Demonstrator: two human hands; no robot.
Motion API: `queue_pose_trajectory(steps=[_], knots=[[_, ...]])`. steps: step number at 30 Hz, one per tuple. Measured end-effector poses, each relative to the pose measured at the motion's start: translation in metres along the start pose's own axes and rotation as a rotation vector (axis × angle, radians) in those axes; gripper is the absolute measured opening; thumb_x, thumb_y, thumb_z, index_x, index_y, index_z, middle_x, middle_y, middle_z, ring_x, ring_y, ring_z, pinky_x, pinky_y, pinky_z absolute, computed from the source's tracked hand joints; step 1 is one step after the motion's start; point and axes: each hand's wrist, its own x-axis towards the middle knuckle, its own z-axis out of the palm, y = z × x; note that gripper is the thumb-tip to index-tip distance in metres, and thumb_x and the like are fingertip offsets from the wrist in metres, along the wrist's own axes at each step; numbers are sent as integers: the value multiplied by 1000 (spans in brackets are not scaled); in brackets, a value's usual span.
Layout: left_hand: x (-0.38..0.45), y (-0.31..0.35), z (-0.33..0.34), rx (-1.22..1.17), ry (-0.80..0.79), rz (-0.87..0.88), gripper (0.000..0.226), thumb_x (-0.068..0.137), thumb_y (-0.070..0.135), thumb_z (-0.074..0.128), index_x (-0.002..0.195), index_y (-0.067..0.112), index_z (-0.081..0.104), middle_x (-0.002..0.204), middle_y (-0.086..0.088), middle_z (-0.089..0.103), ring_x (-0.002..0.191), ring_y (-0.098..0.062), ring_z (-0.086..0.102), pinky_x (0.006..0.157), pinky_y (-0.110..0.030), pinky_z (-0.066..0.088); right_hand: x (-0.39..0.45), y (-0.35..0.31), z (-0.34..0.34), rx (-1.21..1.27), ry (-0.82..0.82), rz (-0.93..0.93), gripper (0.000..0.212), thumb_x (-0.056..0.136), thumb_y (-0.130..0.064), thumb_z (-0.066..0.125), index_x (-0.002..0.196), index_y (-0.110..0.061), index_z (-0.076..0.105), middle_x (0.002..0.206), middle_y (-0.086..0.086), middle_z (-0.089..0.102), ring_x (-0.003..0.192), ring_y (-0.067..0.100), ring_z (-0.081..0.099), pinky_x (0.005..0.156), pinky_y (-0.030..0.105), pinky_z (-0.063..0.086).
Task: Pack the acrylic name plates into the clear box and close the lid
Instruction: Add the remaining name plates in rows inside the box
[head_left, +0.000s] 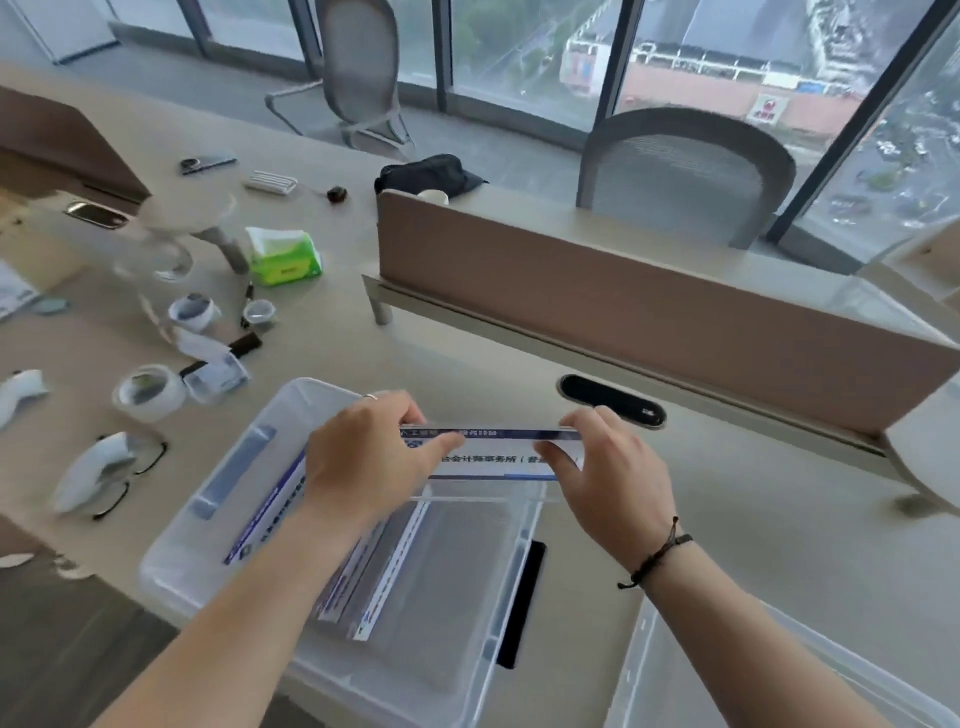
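Observation:
A clear plastic box (171, 566) stands open on the desk in front of me. Several acrylic name plates (395, 566) with blue and white inserts stand on edge inside it, leaning left. Both hands hold one more name plate (498, 457) level over the box's far rim. My left hand (374, 457) pinches its left end and my right hand (608, 467) pinches its right end. The clear lid (727, 670) lies on the desk at the lower right, apart from the box.
A black phone (522, 603) lies against the box's right side. Tape rolls (148, 392), white controllers (91, 470), glasses and a green tissue pack (283, 257) crowd the desk to the left. A brown divider panel (649, 322) and a cable grommet (613, 400) stand behind.

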Motion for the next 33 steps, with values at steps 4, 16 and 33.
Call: queue_pose_trajectory(steps=[4, 16, 33], knots=[[-14, -41, -12, 12, -15, -37, 45, 67, 64, 74, 63, 24, 53, 60, 13, 54, 60, -15, 54, 51, -28, 42, 4, -31, 24, -6, -98, -37, 25, 91, -45, 60, 101, -22, 59, 96, -8, 61, 72, 21, 60, 55, 29, 37], [-76, -81, 12, 27, -258, 93, 40, 83, 56, 59, 63, 26, 42, 51, 8, 46, 50, -19, 51, 49, -29, 44, 19, -42, 65, -111, -452, -208, 27, 90, -50, 59, 107, -30, 59, 104, -12, 58, 80, 13, 56, 63, 28, 42], [-114, -80, 79, -36, -765, -17, 26, 95, 33, 45, 76, 14, 44, 85, -11, 62, 78, -30, 59, 62, -33, 41, -7, -49, 140, -352, -690, -87, 19, 91, -13, 54, 109, -19, 59, 117, 3, 53, 85, 28, 64, 71, 39, 55]])
